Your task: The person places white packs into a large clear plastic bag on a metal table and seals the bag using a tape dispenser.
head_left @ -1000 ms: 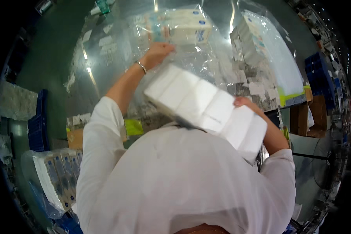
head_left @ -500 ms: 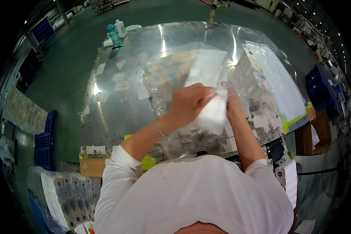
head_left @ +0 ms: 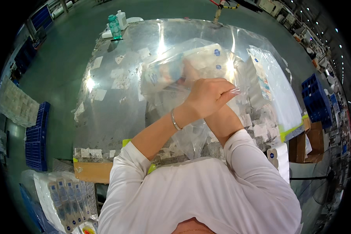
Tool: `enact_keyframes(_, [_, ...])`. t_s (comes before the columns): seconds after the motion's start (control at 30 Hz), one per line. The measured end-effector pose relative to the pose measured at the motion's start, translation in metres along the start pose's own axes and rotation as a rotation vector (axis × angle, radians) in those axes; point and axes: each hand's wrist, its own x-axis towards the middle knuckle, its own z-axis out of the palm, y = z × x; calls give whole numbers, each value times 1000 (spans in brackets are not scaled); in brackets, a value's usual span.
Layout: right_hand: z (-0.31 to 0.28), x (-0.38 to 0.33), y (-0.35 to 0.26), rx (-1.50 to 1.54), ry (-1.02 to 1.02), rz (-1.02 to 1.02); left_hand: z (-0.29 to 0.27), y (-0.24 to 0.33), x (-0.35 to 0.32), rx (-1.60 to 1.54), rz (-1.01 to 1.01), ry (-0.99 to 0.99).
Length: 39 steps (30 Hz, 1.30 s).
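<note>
Both hands are at one clear plastic bag (head_left: 167,95) on the metal surface (head_left: 121,113). The left hand (head_left: 212,95) is closed, thumb and fingers pinching a gathered bit of film; the right hand (head_left: 189,70) reaches beneath it, crossing to the left, and shows only through the film, seemingly inside the bag. Whether its fingers grip or merely press cannot be told. A white printed pack (head_left: 163,75) lies under the film beside it, at the middle of the surface's far half.

The step in hand looks like settling contents into the bag; the next move probably calls for a firm hold on the film while the right hand comes free without dragging the pack.

Counted: one teal bottle (head_left: 114,27), one white jug (head_left: 121,20), one pile of translucent sheeting (head_left: 286,95), one open cardboard box (head_left: 314,142) and, lower left, at least four bundled packs (head_left: 72,202). Glare hides whether the bag holds one pack or two.
</note>
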Motion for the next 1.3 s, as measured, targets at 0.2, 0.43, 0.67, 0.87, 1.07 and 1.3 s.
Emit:
enact_keyframes(0.2, [5, 15, 4, -180, -81, -25, -21, 6, 15, -53, -4, 27])
enact_keyframes(0.43, [-9, 40, -15, -612, 139, -173, -52, 2, 26, -26, 26, 125])
enact_keyframes(0.67, [-48, 107, 13, -934, -53, -935, -42, 19, 21, -86, -5, 44])
enact_keyframes(0.87, [-77, 147, -32, -906, -677, -421, -97, 21, 57, 223, -177, 300])
enact_keyframes(1.07, [-21, 168, -16, -871, -661, -606, -49, 26, 55, 266, 520, -43])
enact_keyframes(1.3, [-14, 163, 25, -888, -36, -863, -5, 38, -17, -66, 235, -154])
